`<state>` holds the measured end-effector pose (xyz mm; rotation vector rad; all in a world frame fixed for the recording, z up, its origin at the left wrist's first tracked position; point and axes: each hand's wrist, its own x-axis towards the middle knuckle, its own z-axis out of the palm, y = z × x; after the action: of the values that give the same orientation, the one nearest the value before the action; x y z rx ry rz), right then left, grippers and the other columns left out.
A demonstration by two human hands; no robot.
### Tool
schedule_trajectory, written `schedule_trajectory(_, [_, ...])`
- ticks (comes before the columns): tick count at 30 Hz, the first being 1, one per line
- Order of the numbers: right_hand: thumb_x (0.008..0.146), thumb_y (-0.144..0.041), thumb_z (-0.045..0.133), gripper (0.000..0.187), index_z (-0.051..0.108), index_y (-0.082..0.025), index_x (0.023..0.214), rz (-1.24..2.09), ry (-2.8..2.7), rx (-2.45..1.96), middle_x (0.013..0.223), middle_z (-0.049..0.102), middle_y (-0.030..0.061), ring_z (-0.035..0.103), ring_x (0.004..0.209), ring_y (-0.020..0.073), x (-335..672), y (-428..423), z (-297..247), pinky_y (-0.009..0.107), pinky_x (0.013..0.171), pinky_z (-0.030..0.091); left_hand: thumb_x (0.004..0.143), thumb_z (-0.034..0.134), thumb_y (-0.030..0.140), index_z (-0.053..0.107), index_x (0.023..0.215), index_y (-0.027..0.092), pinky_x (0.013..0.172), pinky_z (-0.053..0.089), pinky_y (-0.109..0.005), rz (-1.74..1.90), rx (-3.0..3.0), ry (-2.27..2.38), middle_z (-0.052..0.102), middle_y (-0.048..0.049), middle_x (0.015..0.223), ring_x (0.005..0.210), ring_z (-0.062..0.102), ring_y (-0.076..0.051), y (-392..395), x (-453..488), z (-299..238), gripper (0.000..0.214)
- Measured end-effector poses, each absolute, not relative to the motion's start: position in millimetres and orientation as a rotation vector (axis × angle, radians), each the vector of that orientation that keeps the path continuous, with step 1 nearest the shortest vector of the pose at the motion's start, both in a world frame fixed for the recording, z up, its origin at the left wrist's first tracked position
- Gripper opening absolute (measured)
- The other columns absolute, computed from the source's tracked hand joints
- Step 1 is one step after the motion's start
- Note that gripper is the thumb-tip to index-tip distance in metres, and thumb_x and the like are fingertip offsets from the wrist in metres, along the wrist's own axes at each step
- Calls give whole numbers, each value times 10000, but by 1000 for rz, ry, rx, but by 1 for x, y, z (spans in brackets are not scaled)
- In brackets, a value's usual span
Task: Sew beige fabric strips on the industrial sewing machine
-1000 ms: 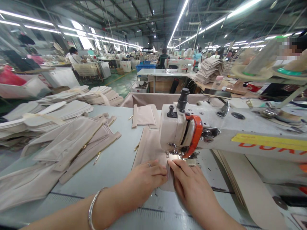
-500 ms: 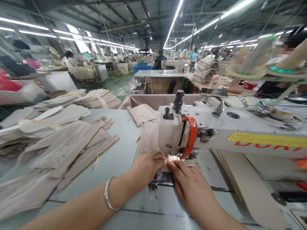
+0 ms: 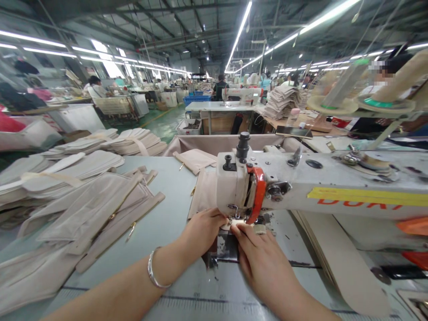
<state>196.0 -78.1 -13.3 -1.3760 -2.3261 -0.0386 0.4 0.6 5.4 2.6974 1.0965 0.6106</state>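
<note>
A white sewing machine (image 3: 234, 183) with an orange guard (image 3: 257, 194) stands before me, and a beige fabric piece (image 3: 203, 191) lies under its needle end. With bent fingers my left hand (image 3: 202, 234) grips the near edge of this fabric, left of the needle. My right hand (image 3: 264, 258) pinches the same edge just to the right, its thumb hidden beneath. Both sets of fingertips are close together by the lit presser foot, which partly covers the seam. A silver bangle (image 3: 154, 267) circles my left wrist. Behind the fabric rests a small zippered beige piece (image 3: 195, 159).
Zippered beige pieces (image 3: 100, 214) lie on the table at left, beside stacks of pale rounded panels (image 3: 70, 174). Long beige panels (image 3: 347, 263) lie right of the machine. Thread cones (image 3: 351, 84) stand at upper right. A fabric-lined bin (image 3: 207, 141) borders the table's far edge. Co-workers sit farther off.
The fabric has shifted slightly away from me under the needle, and my left fingers have opened a small gap from my right. The whole view has swung a little.
</note>
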Motion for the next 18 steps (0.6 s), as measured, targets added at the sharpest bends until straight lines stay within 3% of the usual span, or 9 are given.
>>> schedule_trajectory(18, [931,-106,467,378,564,-187,1286,83,-2293,-1367,1227,589,81,539,1065,257,197,-90,0,443,943,448,907,491,66,722,972,216,855,561,-284,711,2644,1064,722,-22,1016,913,691,-159,1,-2,5,283])
